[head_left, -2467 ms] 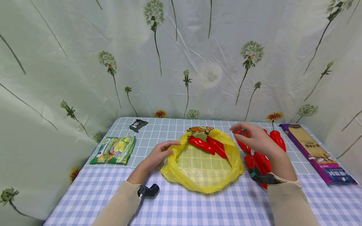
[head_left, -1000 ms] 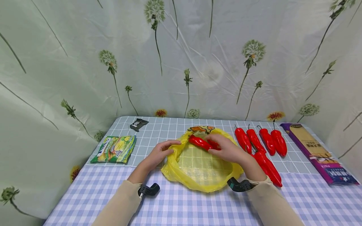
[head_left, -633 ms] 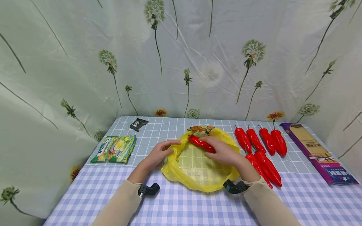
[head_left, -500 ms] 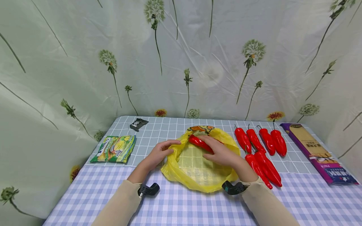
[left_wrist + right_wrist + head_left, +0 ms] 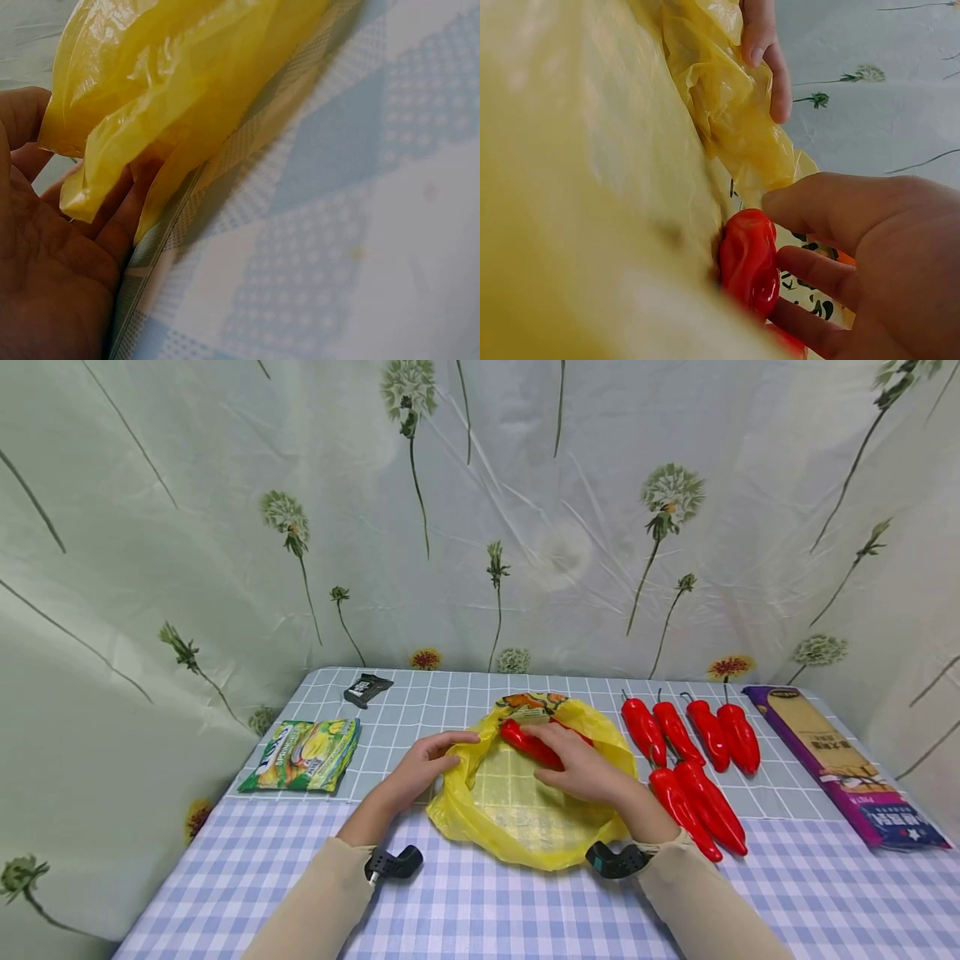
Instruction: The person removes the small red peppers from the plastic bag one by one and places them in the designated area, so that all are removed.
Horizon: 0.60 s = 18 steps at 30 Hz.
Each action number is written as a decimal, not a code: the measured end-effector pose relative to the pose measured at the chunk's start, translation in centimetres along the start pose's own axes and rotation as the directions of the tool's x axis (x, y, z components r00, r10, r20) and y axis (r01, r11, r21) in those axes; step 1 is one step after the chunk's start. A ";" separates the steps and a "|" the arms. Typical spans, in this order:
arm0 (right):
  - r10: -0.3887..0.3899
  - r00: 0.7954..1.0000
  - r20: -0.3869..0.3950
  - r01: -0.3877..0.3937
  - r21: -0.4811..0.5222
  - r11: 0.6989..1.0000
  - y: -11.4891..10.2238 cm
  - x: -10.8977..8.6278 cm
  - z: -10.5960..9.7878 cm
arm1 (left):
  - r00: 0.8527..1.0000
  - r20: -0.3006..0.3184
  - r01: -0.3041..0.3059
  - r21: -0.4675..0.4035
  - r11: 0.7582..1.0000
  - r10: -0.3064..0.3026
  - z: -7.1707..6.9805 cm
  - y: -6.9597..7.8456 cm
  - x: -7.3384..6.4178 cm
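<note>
A yellow plastic bag (image 5: 547, 856) lies spread on the table with its mouth up and its rim rolled outward. At its left rim is my left hand (image 5: 422, 768), the bag's film loosely between thumb and fingers in the left wrist view. My right hand (image 5: 577, 764) reaches inside over the right rim, palm down. Its relaxed fingers (image 5: 817, 270) lie against a red pepper (image 5: 751, 259), spread rather than wrapped round it. In the head view that red pepper (image 5: 519, 737) shows left of the fingertips, and more red shows behind the hand.
Right of the bag, several red peppers (image 5: 705, 731) lie in a row, two of them nearer the front (image 5: 708, 802). A purple pasta packet (image 5: 847, 768) lies at the right edge. On the left are a green and yellow packet (image 5: 303, 756) and a small black packet (image 5: 367, 690).
My right hand has come from the peppers on the right into the bag and shifted slightly left there, uncovering red behind it. My left hand stays at the bag's rim.
</note>
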State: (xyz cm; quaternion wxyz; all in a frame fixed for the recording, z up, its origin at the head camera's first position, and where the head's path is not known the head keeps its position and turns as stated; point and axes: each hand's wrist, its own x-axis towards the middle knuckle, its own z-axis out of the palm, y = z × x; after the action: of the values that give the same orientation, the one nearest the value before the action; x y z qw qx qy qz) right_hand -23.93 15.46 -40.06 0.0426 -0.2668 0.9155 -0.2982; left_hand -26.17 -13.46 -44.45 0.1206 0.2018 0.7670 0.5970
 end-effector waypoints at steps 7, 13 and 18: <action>0.051 0.999 0.003 -0.051 0.090 0.995 -0.2 0.2 0.1 | 1.000 0.002 -0.002 -0.001 1.000 0.002 0.0 -0.1 0.0; 0.079 0.997 0.009 -0.079 0.093 0.993 -0.3 0.2 0.3 | 1.000 0.006 -0.010 0.008 1.000 0.010 -0.1 -0.1 0.0; 0.090 0.996 0.000 -0.089 0.118 0.989 -0.2 0.2 0.5 | 1.000 0.012 -0.001 0.005 1.000 0.001 -0.1 -0.1 0.0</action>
State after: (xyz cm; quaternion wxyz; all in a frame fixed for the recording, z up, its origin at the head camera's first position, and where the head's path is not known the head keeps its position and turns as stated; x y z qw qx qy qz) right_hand -23.90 14.97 -40.31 0.0690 -0.2216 0.9074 -0.3504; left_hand -26.23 -13.56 -44.55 0.1242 0.2059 0.7678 0.5938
